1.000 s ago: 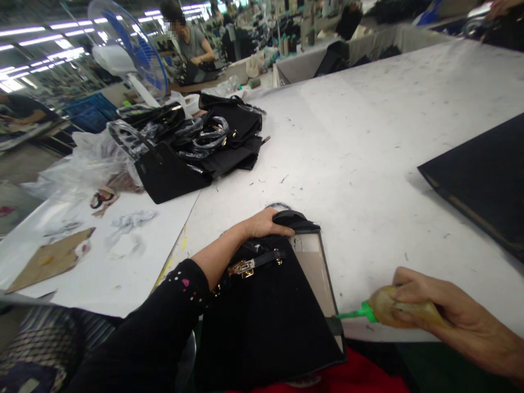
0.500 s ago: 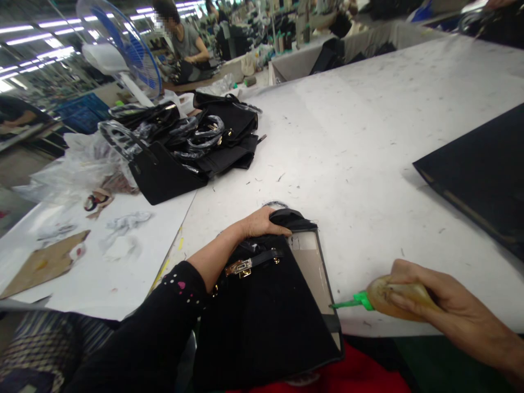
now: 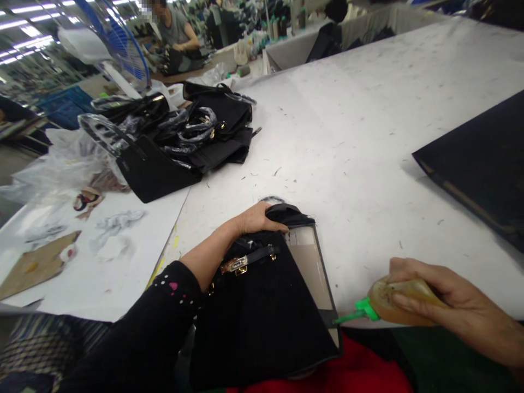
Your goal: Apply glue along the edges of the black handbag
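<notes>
Left hand (image 3: 257, 219) clasps boxy black fabric handbag (image 3: 262, 311), right hand (image 3: 454, 303) rounded amber plastic bottle (image 3: 380, 299). I'd squeeze lightly, thin green nozzle (image 3: 352, 315) tracing bag edge (image 3: 325, 267) nearest right hand.

"What was hidden?"
"The left hand (image 3: 254, 219) was partly covered by the black bag (image 3: 262, 314), the bottle (image 3: 383, 303) by the right hand (image 3: 452, 295)."
"What was cropped?"
"The dark panel (image 3: 483, 164), right; the fan (image 3: 123, 46), far left."

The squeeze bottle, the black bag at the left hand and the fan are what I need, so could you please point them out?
Squeeze bottle (image 3: 383, 301): head view, on its amber body.
Black bag (image 3: 262, 316): head view, on its broad panel.
Fan (image 3: 87, 46): head view, on its white housing.
</notes>
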### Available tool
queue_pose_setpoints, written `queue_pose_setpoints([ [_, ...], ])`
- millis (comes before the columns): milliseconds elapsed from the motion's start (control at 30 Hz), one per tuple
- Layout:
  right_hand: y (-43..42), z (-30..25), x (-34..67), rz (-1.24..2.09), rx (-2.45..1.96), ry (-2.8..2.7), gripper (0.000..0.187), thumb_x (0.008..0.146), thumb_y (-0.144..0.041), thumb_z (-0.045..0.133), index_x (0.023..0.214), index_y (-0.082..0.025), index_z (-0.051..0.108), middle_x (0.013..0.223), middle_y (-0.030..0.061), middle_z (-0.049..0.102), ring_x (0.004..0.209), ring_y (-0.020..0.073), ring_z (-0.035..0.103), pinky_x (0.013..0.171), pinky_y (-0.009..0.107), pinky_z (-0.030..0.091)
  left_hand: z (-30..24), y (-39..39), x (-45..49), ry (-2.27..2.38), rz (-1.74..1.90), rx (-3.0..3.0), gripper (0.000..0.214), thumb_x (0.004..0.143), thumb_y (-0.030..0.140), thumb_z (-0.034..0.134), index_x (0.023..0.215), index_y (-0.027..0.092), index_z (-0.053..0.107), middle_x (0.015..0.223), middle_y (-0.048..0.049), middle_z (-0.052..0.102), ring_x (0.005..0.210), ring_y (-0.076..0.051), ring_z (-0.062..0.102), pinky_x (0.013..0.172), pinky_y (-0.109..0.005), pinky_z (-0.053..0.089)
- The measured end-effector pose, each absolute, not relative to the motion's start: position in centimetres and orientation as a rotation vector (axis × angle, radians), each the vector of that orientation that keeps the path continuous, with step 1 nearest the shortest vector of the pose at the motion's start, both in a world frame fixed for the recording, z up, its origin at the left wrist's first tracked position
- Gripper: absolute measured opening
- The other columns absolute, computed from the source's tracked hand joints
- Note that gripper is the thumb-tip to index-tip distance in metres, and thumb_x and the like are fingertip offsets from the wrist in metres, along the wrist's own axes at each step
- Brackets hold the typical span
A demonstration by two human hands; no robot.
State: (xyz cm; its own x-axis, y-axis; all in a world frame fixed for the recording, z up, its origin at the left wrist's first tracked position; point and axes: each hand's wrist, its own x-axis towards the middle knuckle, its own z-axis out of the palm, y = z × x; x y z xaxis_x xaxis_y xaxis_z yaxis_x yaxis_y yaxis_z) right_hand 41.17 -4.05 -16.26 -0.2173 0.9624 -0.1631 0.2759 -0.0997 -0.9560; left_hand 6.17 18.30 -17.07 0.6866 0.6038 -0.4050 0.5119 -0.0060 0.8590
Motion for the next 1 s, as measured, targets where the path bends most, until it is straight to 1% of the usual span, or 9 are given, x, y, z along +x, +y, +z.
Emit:
queue_pose_setpoints([
  [100,-3.98,-15.95,41.09,1.345,-1.367,-1.581,0.033,0.098,-0.055,0.075,0.079,-0.029,0.078,0.072,0.0001,0.064,0.06,0.0187,0.062,0.053,0.026,0.05,-17.01,18.3,6.15,0.921,0.091,1.674,0.049,0.075,0.043,0.093,0.118,0.02,0.083,0.093,-0.004,0.082,0.086,-0.024,0.074,0.09,-0.042,0.06],
  [233,-4.15,-16.01,41.08,1.29,-1.364,-1.527,0.027,0.098,-0.057,0.077,0.09,-0.032,0.082,0.077,0.0001,0.067,0.064,0.0193,0.063,0.056,0.026,0.052,-17.12,18.35,6.13,0.911,0.097,1.683,0.058,0.075,0.043,0.093,0.128,0.022,0.08,0.104,-0.0051,0.083,0.093,-0.026,0.075,0.095,-0.043,0.059],
  [367,-4.03,-16.14,40.91,1.425,-1.377,-1.508,0.034,0.096,-0.059,0.078,0.084,-0.027,0.079,0.079,0.0013,0.069,0.068,0.0202,0.067,0.061,0.027,0.054,-17.28,18.41,6.12,0.909,0.094,1.66,0.063,0.075,0.042,0.094,0.133,0.023,0.078,0.104,-0.0042,0.083,0.095,-0.026,0.076,0.099,-0.046,0.059],
  [467,-3.74,-15.98,40.92,1.39,-1.415,-1.525,0.039,0.098,-0.062,0.075,0.085,-0.026,0.079,0.078,0.0023,0.07,0.068,0.0201,0.067,0.058,0.026,0.052,-17.26,18.38,6.18,0.896,0.111,1.634,0.065,0.074,0.04,0.095,0.134,0.023,0.078,0.103,-0.0029,0.083,0.092,-0.024,0.075,0.099,-0.044,0.059],
  [567,-3.65,-15.78,40.93,1.316,-1.425,-1.502,0.038,0.096,-0.062,0.076,0.087,-0.026,0.08,0.081,0.0027,0.072,0.07,0.021,0.069,0.06,0.027,0.054,-17.14,18.3,6.23,0.896,0.116,1.633,0.065,0.074,0.04,0.095,0.134,0.023,0.078,0.101,-0.0022,0.083,0.09,-0.023,0.074,0.099,-0.044,0.059],
  [667,-3.73,-15.69,40.81,1.378,-1.388,-1.523,0.035,0.096,-0.06,0.078,0.087,-0.026,0.079,0.079,0.0017,0.072,0.07,0.0207,0.069,0.06,0.027,0.056,-17.0,18.26,6.24,0.921,0.108,1.638,0.063,0.074,0.039,0.095,0.132,0.023,0.079,0.099,-0.0023,0.082,0.089,-0.023,0.074,0.098,-0.044,0.059],
  [867,-3.56,-15.54,40.76,1.264,-1.394,-1.578,0.034,0.101,-0.056,0.073,0.085,-0.027,0.078,0.076,0.0,0.069,0.064,0.0178,0.067,0.056,0.026,0.051,-16.95,18.26,6.22,0.929,0.09,1.611,0.063,0.073,0.039,0.095,0.132,0.023,0.079,0.096,-0.0026,0.082,0.086,-0.023,0.074,0.09,-0.041,0.06],
  [933,-3.45,-15.54,40.72,1.312,-1.349,-1.603,0.031,0.102,-0.055,0.074,0.087,-0.028,0.078,0.078,-0.0002,0.07,0.067,0.0177,0.068,0.059,0.026,0.053,-17.01,18.26,6.18,0.944,0.079,1.594,0.062,0.073,0.039,0.096,0.13,0.022,0.08,0.095,-0.0037,0.082,0.086,-0.024,0.075,0.088,-0.041,0.061],
  [1000,-3.38,-15.58,40.64,1.352,-1.319,-1.627,0.031,0.104,-0.053,0.072,0.087,-0.027,0.078,0.077,-0.0002,0.069,0.067,0.0171,0.067,0.06,0.025,0.053,-17.06,18.26,6.16,0.94,0.087,1.602,0.063,0.073,0.039,0.095,0.132,0.022,0.079,0.098,-0.0042,0.083,0.088,-0.024,0.075,0.09,-0.042,0.061],
])
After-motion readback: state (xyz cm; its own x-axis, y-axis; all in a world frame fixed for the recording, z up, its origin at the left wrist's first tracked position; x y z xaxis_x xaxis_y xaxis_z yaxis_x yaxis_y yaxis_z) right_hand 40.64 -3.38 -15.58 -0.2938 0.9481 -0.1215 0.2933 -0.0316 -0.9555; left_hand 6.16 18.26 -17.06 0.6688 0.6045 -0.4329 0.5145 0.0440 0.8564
